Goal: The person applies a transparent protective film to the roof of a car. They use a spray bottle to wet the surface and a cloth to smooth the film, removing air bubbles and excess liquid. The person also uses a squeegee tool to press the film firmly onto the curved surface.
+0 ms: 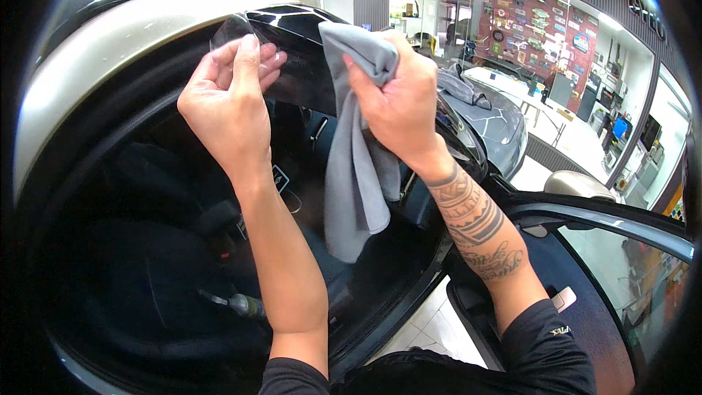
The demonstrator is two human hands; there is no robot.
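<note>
My left hand [230, 102] pinches a thin, see-through piece of film [227, 31] between thumb and fingers, near the top edge of a car's open door frame [164, 51]. My right hand [395, 99], on a tattooed forearm, grips a bunched grey cloth [355, 205] that hangs down in front of the dark interior. A darker strip [285, 22] runs along the upper frame beside both hands. Below my left forearm lies a spray bottle [247, 306] inside the car.
The open car door [599, 344], with its side mirror [578, 183], is at the right. A grey car [482, 132] stands behind it. Farther back are a white table [534, 91] and a glass-fronted room with a decorated red wall [512, 22]. A tiled floor [431, 325] shows below.
</note>
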